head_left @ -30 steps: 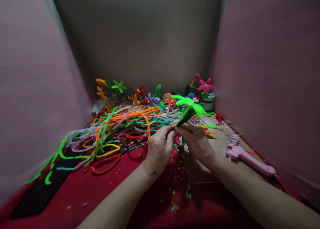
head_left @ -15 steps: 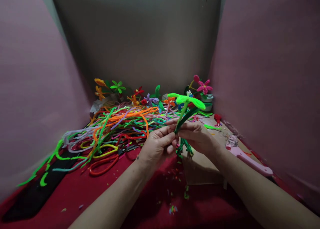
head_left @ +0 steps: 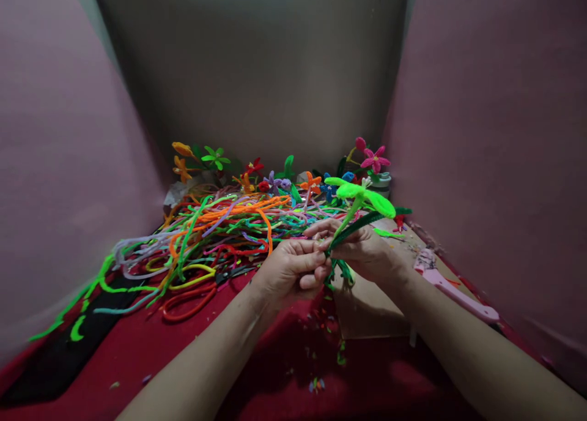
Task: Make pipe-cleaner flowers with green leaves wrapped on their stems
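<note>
Hands (head_left: 324,259) nearly closed, pinching bright green flower's (head_left: 362,194) stem.

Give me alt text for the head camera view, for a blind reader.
The left hand and right hand hold a green fuzzy flower above a red cloth. Beyond lies a colourful heap of pipe cleaners, backed by more flowers, with scissors left and a pink glue gun right.

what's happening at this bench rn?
A person holds a bright green fuzzy flower with dark green leaves, the left hand and right hand together at its stem. A heap of colored fuzzy stems lies beyond, with scissors at its near edge. A pink glue gun lies to the right.
</note>
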Demonstrator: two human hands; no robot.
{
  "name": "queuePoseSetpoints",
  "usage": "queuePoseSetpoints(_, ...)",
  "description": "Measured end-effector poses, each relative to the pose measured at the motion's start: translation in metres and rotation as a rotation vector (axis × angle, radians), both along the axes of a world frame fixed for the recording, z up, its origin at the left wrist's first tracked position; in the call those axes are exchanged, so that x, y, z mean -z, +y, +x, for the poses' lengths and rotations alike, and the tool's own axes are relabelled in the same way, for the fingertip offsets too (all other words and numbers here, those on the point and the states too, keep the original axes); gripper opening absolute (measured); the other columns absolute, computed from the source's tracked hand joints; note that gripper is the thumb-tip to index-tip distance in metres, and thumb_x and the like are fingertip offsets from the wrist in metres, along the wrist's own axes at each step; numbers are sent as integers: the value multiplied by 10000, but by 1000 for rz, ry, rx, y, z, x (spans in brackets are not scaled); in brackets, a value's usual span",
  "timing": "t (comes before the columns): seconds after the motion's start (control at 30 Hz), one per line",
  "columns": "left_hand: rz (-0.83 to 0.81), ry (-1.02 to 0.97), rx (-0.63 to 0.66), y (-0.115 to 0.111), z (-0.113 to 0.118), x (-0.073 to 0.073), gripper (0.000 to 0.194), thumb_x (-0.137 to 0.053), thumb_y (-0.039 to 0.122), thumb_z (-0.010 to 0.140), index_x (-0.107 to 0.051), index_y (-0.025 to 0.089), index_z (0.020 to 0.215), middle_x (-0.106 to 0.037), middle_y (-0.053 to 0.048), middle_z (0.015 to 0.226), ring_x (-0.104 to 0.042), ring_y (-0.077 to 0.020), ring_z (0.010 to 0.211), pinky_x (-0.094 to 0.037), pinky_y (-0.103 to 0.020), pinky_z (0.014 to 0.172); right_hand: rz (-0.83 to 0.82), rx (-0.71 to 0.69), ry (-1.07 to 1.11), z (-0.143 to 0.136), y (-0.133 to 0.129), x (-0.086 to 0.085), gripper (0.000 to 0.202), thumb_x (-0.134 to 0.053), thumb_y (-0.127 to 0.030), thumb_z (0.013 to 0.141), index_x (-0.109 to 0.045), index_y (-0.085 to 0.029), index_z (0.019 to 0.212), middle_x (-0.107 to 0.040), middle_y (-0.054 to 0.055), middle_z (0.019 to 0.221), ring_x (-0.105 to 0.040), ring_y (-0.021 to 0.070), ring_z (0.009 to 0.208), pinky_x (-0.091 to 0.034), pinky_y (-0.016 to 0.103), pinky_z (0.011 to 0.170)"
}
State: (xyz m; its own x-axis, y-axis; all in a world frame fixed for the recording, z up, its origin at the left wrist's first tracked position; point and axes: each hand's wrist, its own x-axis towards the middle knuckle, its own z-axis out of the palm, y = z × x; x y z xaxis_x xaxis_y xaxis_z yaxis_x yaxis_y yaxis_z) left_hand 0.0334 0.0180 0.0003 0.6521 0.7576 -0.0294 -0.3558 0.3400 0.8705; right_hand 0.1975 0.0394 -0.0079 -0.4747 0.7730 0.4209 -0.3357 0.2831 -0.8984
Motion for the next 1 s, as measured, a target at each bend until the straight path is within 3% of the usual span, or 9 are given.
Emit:
queuePoseSetpoints(0.13,131,128,-85,1,-2,-4,182,-627,260,724,-550,125,629,-511,20,529,-329,-17,337,-246,-149,318,-17,71,77,-6,1,4,98,-727,-256,672,-744,-262,768,-638,36,1059,-578,216,944,-481,344,761)
queuePoseSetpoints(0.3,784,523,-604,-5,2,3,102,-575,254,765,-622,165,778,-597,-15,645,-527,-110,553,-420,-225,534,-1,176,159,-13,-1,6,97,-712,-233,689,-739,-280,768,-663,16,1011,-595,197,901,-482,339,743)
queuePoseSetpoints(0.4,1025,573,-735,-7,4,10,113,-555,226,780,-645,185,834,-613,-29,732,-544,-124,651,-428,-234,628,29,256,147,-16,-3,5,97,-706,-246,695,-739,-291,775,-681,11,964,-612,191,852,-486,349,741)
queuePoseSetpoints(0.5,844,502,-667,-4,3,9,132,-535,241,796,-617,173,718,-518,18,576,-473,-86,494,-396,-206,496,86,329,66,-15,-4,3,77,-706,-276,695,-745,-265,760,-690,26,918,-608,205,865,-485,359,771)
queuePoseSetpoints(0.6,593,400,-435,-1,-1,2,183,-560,250,773,-558,159,614,-455,47,477,-419,-67,384,-338,-192,383,120,299,4,-9,-2,1,101,-719,-272,681,-745,-262,777,-686,25,923,-598,203,873,-478,348,781)
queuePoseSetpoints(0.83,304,199,-1,2,-11,0,166,-642,261,697,-585,123,623,-522,29,497,-404,-37,331,-261,-155,314,46,5,0,1,-5,-4,156,-749,-283,640,-736,-240,789,-647,30,1029,-590,206,904,-497,312,721)
queuePoseSetpoints(1.0,276,146,58,4,-13,5,189,-659,266,677,-587,110,596,-504,23,450,-361,-32,328,-230,-160,323,17,18,-18,-4,-13,-7,144,-762,-267,615,-738,-235,754,-661,32,990,-589,218,923,-491,340,770)
